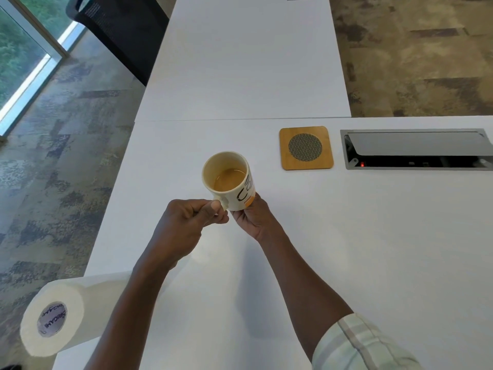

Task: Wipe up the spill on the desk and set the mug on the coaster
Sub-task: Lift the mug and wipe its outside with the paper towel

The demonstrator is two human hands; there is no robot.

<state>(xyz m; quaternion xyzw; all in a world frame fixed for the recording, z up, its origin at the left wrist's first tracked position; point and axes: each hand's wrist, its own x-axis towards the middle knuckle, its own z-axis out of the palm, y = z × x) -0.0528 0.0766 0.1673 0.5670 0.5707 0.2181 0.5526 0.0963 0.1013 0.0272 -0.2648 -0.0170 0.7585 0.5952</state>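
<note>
A: Mug status?

B: Cream ceramic mug with black lettering and an orange band (pixel 230 180) held up over the white desk (pixel 346 236), both hands on it; left hand (pixel 184 225) curled closed, thumb and fingers pinched on the handle at the mug's near side; right hand (pixel 253 217) cupped under the base and lower wall, fingers wrapped on it; pale tan liquid inside, roughly the lower part of the cup; mug tilted slightly.

A: Coaster?

B: Square bamboo coaster with a round metal mesh centre (pixel 306 148) lies flat on the desk, to the right of the mug and farther from the person, well apart from it, nothing on it; just right of it a grey recessed cable box with its lid tipped open (pixel 416 149), small red light inside.

A: Spill, wiping material?

B: No spill can be made out on the white surface; white paper towel roll with a printed purple core label (pixel 61 316) lies on its side at the desk's near-left edge, overhanging it, untouched; right arm has a pale striped rolled sleeve (pixel 360 345); black mesh office chair (pixel 120 30) far left by the window.
</note>
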